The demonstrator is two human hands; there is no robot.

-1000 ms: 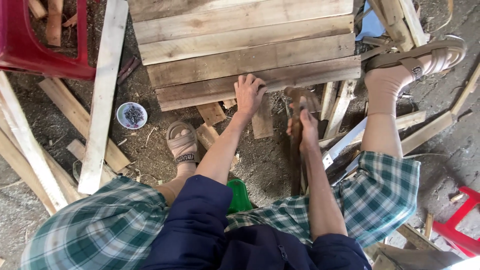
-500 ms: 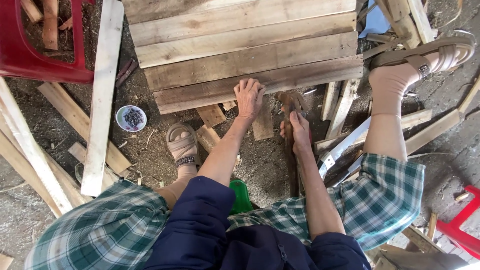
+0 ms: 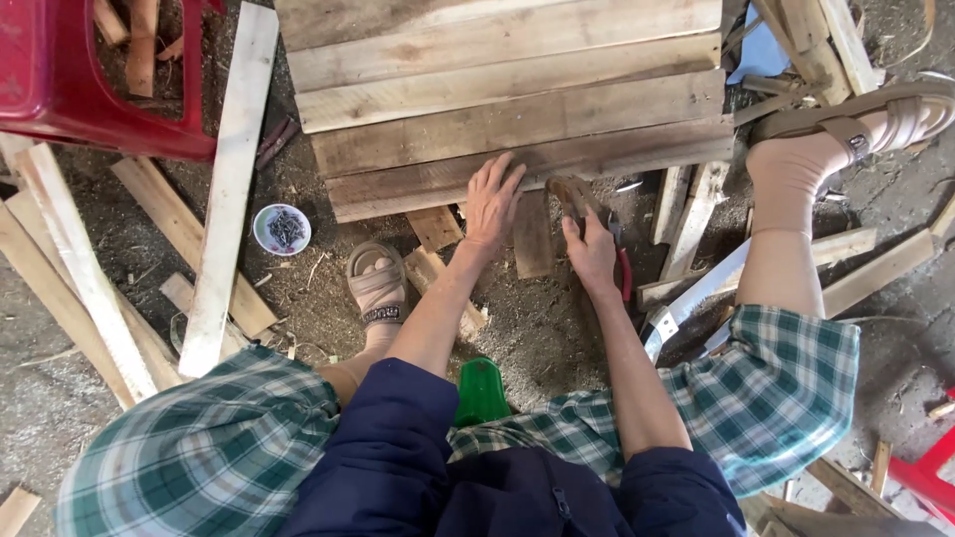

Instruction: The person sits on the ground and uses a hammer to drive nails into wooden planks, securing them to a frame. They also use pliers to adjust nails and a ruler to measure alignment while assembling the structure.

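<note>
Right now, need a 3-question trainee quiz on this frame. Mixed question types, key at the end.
1. True or false: the left hand lies flat on the near edge of the plank panel.
2. The right hand grips: A) a hammer B) a paintbrush C) a saw
3. What does the small white bowl on the ground hold?

Key: 1 true; 2 A; 3 small dark nails, as far as can be told.

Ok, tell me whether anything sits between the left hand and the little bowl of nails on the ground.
Nothing blocks it. The left hand rests on the edge of the wooden plank panel; the small white round bowl of nails sits apart on bare, sawdust-strewn ground, with only a short wood offcut lying low beside the path.
</note>
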